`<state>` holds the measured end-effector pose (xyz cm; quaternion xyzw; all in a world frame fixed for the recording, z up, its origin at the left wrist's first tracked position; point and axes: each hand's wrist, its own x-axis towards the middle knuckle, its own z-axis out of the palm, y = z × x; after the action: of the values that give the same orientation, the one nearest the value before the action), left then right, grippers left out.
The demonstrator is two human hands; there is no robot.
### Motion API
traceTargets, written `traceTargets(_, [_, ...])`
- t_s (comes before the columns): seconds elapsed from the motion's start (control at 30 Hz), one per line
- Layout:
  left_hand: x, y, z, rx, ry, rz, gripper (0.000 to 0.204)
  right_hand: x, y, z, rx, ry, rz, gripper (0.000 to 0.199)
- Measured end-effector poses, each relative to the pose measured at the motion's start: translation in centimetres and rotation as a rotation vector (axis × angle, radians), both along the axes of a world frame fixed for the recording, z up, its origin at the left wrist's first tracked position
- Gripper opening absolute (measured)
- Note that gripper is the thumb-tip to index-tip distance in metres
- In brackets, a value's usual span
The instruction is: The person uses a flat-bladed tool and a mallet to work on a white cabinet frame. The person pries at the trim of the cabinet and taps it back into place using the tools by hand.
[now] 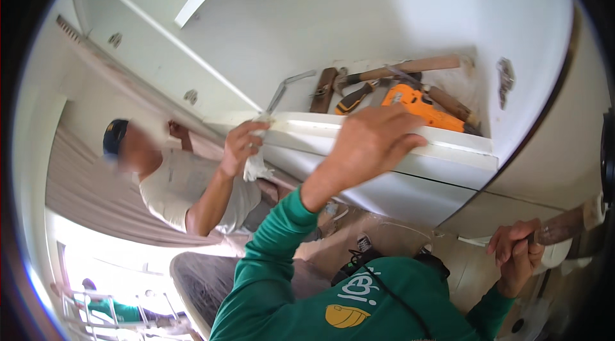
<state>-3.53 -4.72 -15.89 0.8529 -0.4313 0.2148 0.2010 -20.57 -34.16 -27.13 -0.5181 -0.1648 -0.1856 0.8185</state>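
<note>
In the head view, the left hand [368, 149] is reaching over the white front rail [451, 141] of an open white cabinet [275, 33]. Its fingers are bending loosely and its thumb is standing apart, so it is partly open and not visibly gripping anything; whether it is pressing on the rail, I cannot tell. The orange tool [416, 105] is lying just beyond the fingers, on the cabinet floor at the right. Behind it, a wooden-handled tool [451, 102] is slanting toward the right, and farther back a hammer [410, 67] is lying with its head toward the left. A yellow-and-black handle [353, 99] is resting left of the orange tool, and a brown wooden block [323, 91] is lying left of that.

The right hand [516, 248] is hanging low at the right, well apart from the rail; its fingers are curling closed around the left end of a brown cylinder [560, 228], which is blurring.

At the left, a co-worker's hand [242, 145] is holding a crumpled white bundle [256, 166] near the rail's left end, where a bent metal bar [282, 91] is slanting upward.
</note>
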Motion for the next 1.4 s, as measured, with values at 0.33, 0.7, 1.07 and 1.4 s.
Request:
traceTargets(0.33, [-9.8, -3.6, -4.4, -0.159, -0.021, -0.104, 0.046, 1.5, 0.7, 0.3, 0.067, -0.047, 0.027, 0.033])
traceTargets(0.7, [-6.5, -8.0, -3.5, -0.139, -0.066, 0.404, 0.019, 0.1, 0.3, -1.1, 0.0, 0.064, 0.125, 0.04])
traceTargets(1.07, [-4.9, 3.6, -1.0, -0.328, -0.126, 0.405, 0.04, 0.5, -0.3, 0.7, -0.579, 0.189, 0.087, 0.018])
traceTargets(1.4, [-4.2, 9.1, 6.6, 0.039, -0.394, 0.167, 0.068, 12.9, 12.6, 16.5, -1.338, -0.138, 0.108, 0.017])
